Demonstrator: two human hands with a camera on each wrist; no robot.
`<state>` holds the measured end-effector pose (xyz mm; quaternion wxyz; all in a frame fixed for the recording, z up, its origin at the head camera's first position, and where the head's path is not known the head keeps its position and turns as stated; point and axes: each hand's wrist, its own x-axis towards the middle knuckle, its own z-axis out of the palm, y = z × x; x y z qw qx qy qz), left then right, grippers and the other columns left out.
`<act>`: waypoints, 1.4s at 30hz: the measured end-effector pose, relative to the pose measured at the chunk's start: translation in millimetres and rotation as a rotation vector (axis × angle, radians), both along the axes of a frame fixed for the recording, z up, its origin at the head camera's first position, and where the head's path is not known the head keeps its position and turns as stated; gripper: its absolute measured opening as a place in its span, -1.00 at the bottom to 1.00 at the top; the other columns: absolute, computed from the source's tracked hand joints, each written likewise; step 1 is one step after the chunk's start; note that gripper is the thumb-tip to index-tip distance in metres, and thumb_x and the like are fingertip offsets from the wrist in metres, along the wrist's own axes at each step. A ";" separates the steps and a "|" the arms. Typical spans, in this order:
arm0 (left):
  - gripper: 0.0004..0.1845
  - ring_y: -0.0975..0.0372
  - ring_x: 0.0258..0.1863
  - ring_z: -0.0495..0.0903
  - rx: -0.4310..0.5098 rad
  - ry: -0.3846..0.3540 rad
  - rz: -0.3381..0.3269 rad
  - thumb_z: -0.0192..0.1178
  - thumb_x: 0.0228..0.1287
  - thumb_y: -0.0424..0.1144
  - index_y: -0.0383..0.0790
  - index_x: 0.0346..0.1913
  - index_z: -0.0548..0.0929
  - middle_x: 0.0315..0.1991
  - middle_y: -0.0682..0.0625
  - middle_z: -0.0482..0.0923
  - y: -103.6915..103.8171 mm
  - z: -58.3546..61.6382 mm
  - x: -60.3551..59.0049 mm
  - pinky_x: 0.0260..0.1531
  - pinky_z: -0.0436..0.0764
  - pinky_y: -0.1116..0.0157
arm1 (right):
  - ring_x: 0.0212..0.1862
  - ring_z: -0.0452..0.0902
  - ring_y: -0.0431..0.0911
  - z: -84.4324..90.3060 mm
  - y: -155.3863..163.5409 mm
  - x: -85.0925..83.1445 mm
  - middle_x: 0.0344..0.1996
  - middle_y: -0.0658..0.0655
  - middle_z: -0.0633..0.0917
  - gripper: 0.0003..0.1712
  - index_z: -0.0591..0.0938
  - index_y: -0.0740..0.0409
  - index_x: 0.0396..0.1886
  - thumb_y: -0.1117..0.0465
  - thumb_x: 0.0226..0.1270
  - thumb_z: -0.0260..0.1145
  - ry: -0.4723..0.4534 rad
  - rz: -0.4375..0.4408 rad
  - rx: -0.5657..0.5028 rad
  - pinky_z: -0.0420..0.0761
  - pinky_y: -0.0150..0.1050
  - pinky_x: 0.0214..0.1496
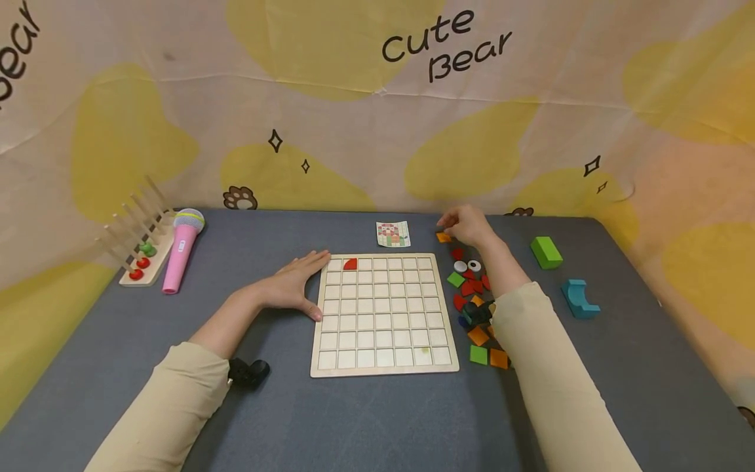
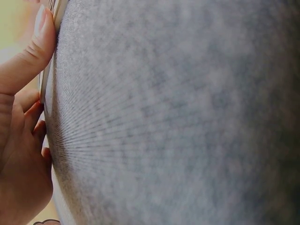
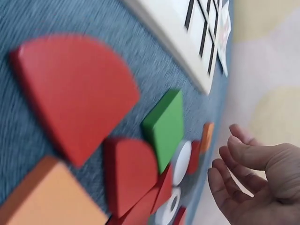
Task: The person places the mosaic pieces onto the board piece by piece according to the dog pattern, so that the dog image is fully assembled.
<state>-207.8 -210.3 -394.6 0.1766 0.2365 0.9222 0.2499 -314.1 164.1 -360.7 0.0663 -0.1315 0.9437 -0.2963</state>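
Note:
A wooden grid board (image 1: pixel 385 305) lies flat on the table, with one red quarter-circle piece (image 1: pixel 350 264) in its top row. My left hand (image 1: pixel 291 284) rests at the board's left edge, thumb and fingers spread and touching the rim. At the far end of the loose pieces, my right hand (image 1: pixel 468 226) hovers by an orange square (image 1: pixel 444 237). In the right wrist view its fingers curve loosely and nothing shows between them. Nearer lie a green square (image 3: pixel 166 126), white discs (image 1: pixel 461 266) and several red quarter-circles (image 3: pixel 77 93).
A picture card (image 1: pixel 392 234) lies behind the board. On the left are a pink microphone (image 1: pixel 181 255) and a peg stand (image 1: pixel 143 278) with small beads. A green block (image 1: pixel 546 253) and a blue curved block (image 1: pixel 580 299) lie on the right. My right forearm hides some pieces.

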 end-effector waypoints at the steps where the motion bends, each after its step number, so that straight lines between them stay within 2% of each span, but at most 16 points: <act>1: 0.35 -0.20 0.61 -0.22 0.002 -0.001 0.000 0.59 -0.16 0.07 -0.33 0.58 -0.07 0.61 -0.27 -0.16 0.2 -0.2 0.2 0.54 -0.17 -0.25 | 0.07 0.57 0.22 -1.4 2.6 -0.2 -0.01 0.39 0.69 -0.70 0.69 0.35 -0.01 0.48 0.29 0.23 -0.010 0.002 -0.002 0.59 -0.02 0.07; 8: 0.35 -0.20 0.61 -0.22 0.006 -0.001 0.002 0.59 -0.16 0.07 -0.32 0.58 -0.07 0.61 -0.27 -0.16 0.7 0.1 1.7 0.54 -0.16 -0.26 | 0.17 0.55 0.25 -4.6 10.1 2.0 0.13 0.39 0.64 -0.60 0.67 0.33 0.07 0.57 0.26 0.17 -0.067 0.032 -0.031 0.59 -0.15 -0.01; 13: 0.35 -0.20 0.61 -0.22 0.007 -0.001 0.004 0.59 -0.15 0.06 -0.34 0.57 -0.07 0.61 -0.27 -0.16 0.3 0.5 1.8 0.54 -0.17 -0.26 | 0.18 0.54 0.25 -4.8 9.3 2.3 0.16 0.39 0.61 -0.58 0.65 0.33 0.10 0.57 0.28 0.14 -0.089 0.062 -0.041 0.59 -0.13 0.04; 19: 0.35 -0.20 0.61 -0.22 0.006 -0.001 0.005 0.59 -0.16 0.07 -0.34 0.58 -0.07 0.61 -0.27 -0.16 0.8 1.0 1.6 0.54 -0.17 -0.26 | 0.09 0.58 0.20 -8.1 8.3 0.4 0.08 0.35 0.67 -0.61 0.68 0.27 0.07 0.50 0.25 0.28 -0.056 0.064 0.010 0.62 -0.10 0.02; 27: 0.35 -0.20 0.61 -0.22 0.009 -0.001 0.002 0.58 -0.15 0.06 -0.33 0.58 -0.07 0.61 -0.27 -0.16 0.4 0.9 0.9 0.54 -0.16 -0.26 | 0.06 0.53 0.20 -10.6 7.2 -1.9 -0.02 0.34 0.66 -0.63 0.67 0.28 0.05 0.43 0.22 0.37 -0.021 0.042 0.043 0.58 0.05 0.14; 33: 0.35 -0.20 0.61 -0.21 0.009 0.000 0.002 0.59 -0.16 0.06 -0.34 0.57 -0.07 0.61 -0.27 -0.15 0.2 1.3 1.1 0.54 -0.16 -0.26 | -0.04 0.49 0.16 -9.1 4.5 -2.3 -0.12 0.31 0.64 -0.74 0.71 0.24 -0.04 0.40 0.27 0.35 0.002 0.029 0.059 0.57 -0.01 0.00; 39: 0.35 -0.21 0.60 -0.20 0.003 0.006 0.001 0.59 -0.17 0.06 -0.35 0.57 -0.06 0.61 -0.28 -0.14 -0.4 1.0 1.0 0.53 -0.16 -0.26 | -0.10 0.59 0.14 -6.6 -1.8 -0.8 -0.19 0.30 0.73 -0.80 0.73 0.25 -0.11 0.42 0.30 0.30 0.038 0.035 0.038 0.58 -0.12 -0.08; 42: 0.35 -0.21 0.60 -0.21 0.005 0.007 -0.002 0.59 -0.17 0.05 -0.36 0.57 -0.06 0.61 -0.29 -0.15 -0.8 0.3 0.5 0.53 -0.16 -0.27 | -0.10 0.62 0.12 -4.5 -8.9 0.8 -0.16 0.30 0.75 -0.79 0.73 0.27 -0.10 0.42 0.31 0.30 0.046 0.046 0.005 0.58 -0.17 -0.08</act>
